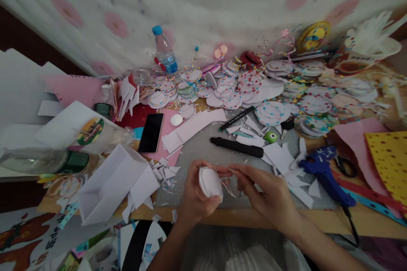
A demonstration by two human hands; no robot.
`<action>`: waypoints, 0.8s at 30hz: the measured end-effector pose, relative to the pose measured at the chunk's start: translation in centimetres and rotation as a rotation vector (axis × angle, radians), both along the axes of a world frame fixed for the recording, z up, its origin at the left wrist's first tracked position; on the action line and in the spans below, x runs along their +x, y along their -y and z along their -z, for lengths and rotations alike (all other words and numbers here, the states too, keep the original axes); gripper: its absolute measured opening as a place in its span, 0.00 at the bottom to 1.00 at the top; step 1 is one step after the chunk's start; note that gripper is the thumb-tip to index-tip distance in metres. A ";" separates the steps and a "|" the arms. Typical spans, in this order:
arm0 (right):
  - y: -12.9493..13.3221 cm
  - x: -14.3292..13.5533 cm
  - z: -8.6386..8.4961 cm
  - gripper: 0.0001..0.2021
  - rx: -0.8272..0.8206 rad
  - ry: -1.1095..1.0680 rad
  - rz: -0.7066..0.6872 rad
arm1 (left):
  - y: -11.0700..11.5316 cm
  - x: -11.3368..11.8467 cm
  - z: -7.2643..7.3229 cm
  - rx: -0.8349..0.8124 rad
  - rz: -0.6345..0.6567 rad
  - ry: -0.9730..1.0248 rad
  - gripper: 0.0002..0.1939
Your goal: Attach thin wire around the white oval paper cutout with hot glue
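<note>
1. Holding a white paper disc stack (210, 183), the left hand (194, 192) curls its fingers behind it and lays its thumb along the lower front edge.
2. The right hand (267, 190) pinches a thin string (227, 188) between thumb and forefinger; the string loops loosely between the two hands.
3. Both forearms come up from the bottom of the view, the left one steep, the right one slanting in from the lower right. The wrists are over the near edge of the table (254, 219), the disc stack just above the grey mat (193, 146).
4. The blue-capped bottle (171, 65) has pale lettering on a blue label, too blurred to read.
5. The paper tub (351, 67) at far right bears a row of white characters, also unreadable.
6. The plastic bag (91, 131) at left shows an oval green-and-yellow emblem with illegible print.
7. Dark sideways letters on the printed sheet (47, 237) at lower left seem to include "de"; the rest is unclear.
8. The black-and-green pen (237, 118) carries tiny print, too small to make out.
</note>
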State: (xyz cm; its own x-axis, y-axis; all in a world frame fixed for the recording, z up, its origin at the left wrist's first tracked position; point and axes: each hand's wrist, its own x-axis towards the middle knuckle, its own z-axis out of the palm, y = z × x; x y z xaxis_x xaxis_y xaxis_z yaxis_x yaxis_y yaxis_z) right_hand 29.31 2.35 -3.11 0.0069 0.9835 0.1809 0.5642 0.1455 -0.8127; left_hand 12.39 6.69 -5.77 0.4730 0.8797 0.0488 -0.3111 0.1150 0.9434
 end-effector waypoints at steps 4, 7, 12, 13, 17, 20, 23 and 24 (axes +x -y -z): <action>-0.3 0.0 -0.1 0.13 -0.120 -0.135 0.076 | 0.0 -0.2 -0.1 0.023 -0.019 -0.015 0.27; -0.8 0.1 -0.3 0.14 -0.262 -0.341 0.086 | 0.0 -0.3 -0.1 0.044 -0.043 0.002 0.26; -1.2 0.3 -1.1 0.12 -0.314 -0.523 0.060 | 0.1 -0.5 0.4 -0.008 -0.054 -0.017 0.26; -1.1 0.4 -1.3 0.12 -0.293 -0.489 0.043 | 0.0 -0.5 0.5 -0.050 -0.055 -0.020 0.26; -0.5 0.6 -1.6 0.09 -0.232 -0.283 -0.070 | -0.1 -0.3 0.5 -0.268 -0.043 0.015 0.23; 0.1 0.7 -1.5 0.10 -0.213 -0.196 -0.114 | -0.1 -0.3 0.2 -0.377 -0.003 0.059 0.21; 0.4 0.6 -1.3 0.11 -0.173 -0.171 -0.083 | 0.3 -0.5 0.2 -0.436 0.036 0.109 0.20; 0.5 0.6 -1.3 0.11 -0.148 -0.168 -0.050 | 0.4 -0.5 0.2 -0.453 0.046 0.126 0.20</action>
